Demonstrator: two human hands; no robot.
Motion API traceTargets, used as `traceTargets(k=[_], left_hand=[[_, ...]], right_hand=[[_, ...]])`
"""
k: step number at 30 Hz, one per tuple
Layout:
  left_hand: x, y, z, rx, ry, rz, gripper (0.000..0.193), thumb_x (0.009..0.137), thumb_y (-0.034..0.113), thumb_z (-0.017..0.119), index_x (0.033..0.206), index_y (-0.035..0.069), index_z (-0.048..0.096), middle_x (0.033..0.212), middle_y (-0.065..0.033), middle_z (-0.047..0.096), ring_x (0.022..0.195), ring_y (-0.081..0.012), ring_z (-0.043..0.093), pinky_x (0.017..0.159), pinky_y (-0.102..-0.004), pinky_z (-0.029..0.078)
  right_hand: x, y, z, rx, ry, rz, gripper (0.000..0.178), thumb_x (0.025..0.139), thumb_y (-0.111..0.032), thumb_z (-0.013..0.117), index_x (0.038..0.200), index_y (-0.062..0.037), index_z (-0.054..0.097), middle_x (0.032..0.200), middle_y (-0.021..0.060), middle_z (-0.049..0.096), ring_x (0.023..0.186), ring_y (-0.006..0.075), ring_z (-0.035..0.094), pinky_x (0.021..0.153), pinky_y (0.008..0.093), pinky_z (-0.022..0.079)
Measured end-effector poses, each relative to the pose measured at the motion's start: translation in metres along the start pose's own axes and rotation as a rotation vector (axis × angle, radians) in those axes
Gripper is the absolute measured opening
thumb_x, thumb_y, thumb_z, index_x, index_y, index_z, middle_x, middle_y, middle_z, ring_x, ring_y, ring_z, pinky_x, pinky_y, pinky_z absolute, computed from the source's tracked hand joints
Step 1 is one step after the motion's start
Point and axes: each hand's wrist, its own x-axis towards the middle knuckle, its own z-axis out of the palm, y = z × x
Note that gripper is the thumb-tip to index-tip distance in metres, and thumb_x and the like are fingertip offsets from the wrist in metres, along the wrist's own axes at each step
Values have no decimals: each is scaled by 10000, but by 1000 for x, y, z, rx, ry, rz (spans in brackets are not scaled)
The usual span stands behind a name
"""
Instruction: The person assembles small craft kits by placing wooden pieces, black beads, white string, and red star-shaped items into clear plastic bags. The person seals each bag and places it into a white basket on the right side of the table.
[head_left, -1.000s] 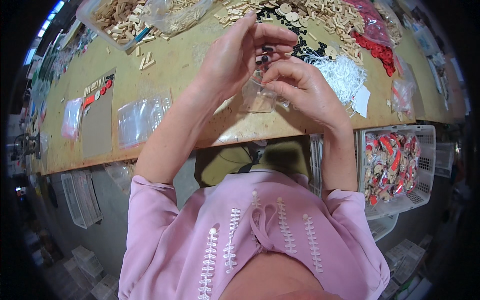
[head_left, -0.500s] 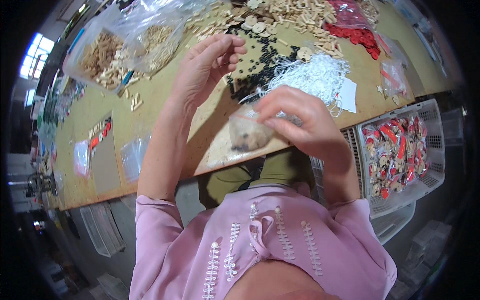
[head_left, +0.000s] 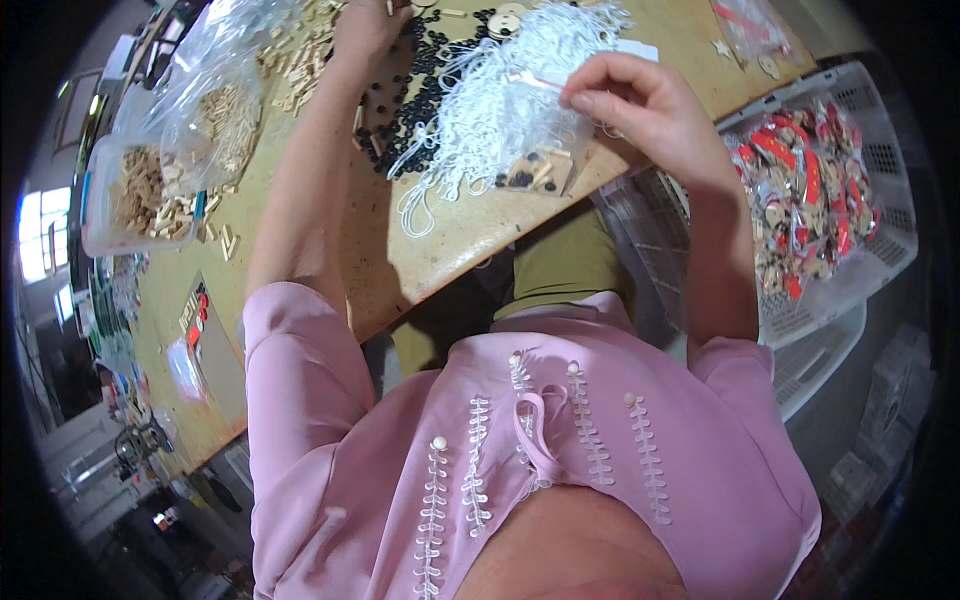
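My right hand (head_left: 640, 105) pinches the top edge of a small clear zip bag (head_left: 553, 130). Wooden pieces and black beads show in the bottom of the bag, which hangs near the table's front edge. My left hand (head_left: 368, 35) is stretched to the far side, over black beads (head_left: 400, 120) and loose wooden pegs (head_left: 297, 65). Its fingers look closed, with a small pale bit at their tips, but the picture's upper edge cuts them off. Between my hands lies a heap of white looped strings (head_left: 480, 100), partly behind the bag.
A clear tub (head_left: 100, 210) of wooden pieces and a clear plastic bag (head_left: 215, 130) of pegs stand on the left. Right of the table (head_left: 440, 255), a white basket (head_left: 890, 190) holds filled packets with red and wooden parts. A grey-brown card (head_left: 225, 375) lies at the left edge.
My left hand has reached farther away, to the picture's upper edge. My right hand has moved up with the bag, now lifted over the strings. The whole view has shifted and turned.
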Motion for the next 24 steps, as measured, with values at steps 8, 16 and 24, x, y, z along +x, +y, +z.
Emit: traceTargets(k=[8, 16, 24], left_hand=[[-6, -27, 1, 32, 26, 40, 312, 946, 378, 697, 1137, 140, 761, 938, -131, 765, 866, -306, 727, 794, -407, 556], [-69, 58, -72, -1057, -93, 120, 252, 955, 165, 736, 1181, 62, 691, 999, -15, 749, 964, -84, 668, 801, -248, 501], [-117, 132, -123, -896, -313, 259, 118, 935, 113, 734, 994, 23, 685, 849, 5, 696, 778, -59, 618, 709, -239, 521]], right_hand=[[10, 24, -4, 86, 3, -20, 102, 984, -91, 665, 1041, -10, 686, 907, -44, 642, 836, 16, 562, 725, 194, 456], [8, -3, 18, -89, 15, -103, 69, 956, -54, 659, 996, 1, 672, 961, -3, 635, 896, 63, 579, 791, 225, 472], [-2, -32, 31, -212, -62, -179, 42, 941, -1, 637, 973, -13, 661, 1041, 35, 599, 952, 105, 570, 848, 242, 464]])
